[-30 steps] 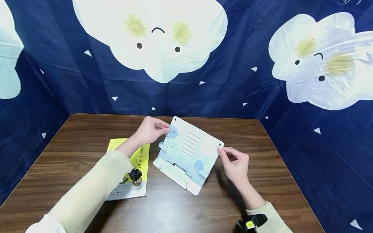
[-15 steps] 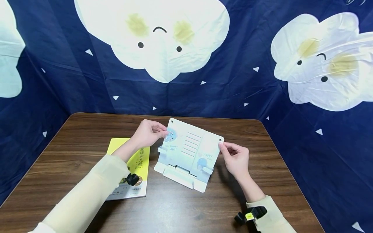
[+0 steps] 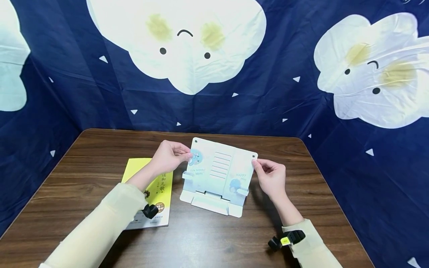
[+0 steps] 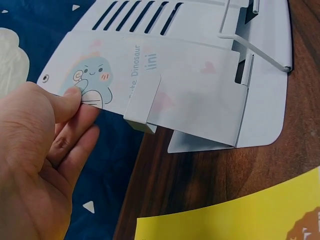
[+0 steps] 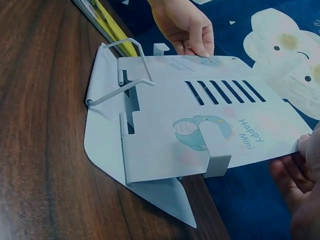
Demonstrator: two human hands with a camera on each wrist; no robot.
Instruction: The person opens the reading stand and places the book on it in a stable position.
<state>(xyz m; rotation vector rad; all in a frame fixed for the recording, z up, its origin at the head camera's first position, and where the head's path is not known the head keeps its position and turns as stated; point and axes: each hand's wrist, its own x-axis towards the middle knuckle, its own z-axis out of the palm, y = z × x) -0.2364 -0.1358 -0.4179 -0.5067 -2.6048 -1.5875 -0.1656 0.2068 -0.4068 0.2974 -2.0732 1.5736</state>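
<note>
A pale blue and white book stand (image 3: 219, 169) with dinosaur prints and a row of slots stands on the table, its back panel tilted up from a flat base. My left hand (image 3: 170, 156) pinches the panel's left edge between thumb and fingers, near the dinosaur print (image 4: 92, 75). On the other side my right hand (image 3: 272, 178) pinches the right edge close to the upper corner. Side clips (image 5: 216, 150) stick out from both edges, and a wire holder (image 5: 122, 92) shows at the front. A yellow book (image 3: 164, 186) lies left of the stand, partly under my left forearm.
The brown wooden table (image 3: 214, 242) reaches back to a dark blue cloth (image 3: 110, 93) printed with white clouds. A black wrist camera (image 3: 288, 239) sits on my right sleeve, and another (image 3: 150, 211) on the left.
Both hands have turned the book stand counterclockwise, so it faces the front more squarely. My left hand has come slightly nearer and leftward; the right hand has risen a little.
</note>
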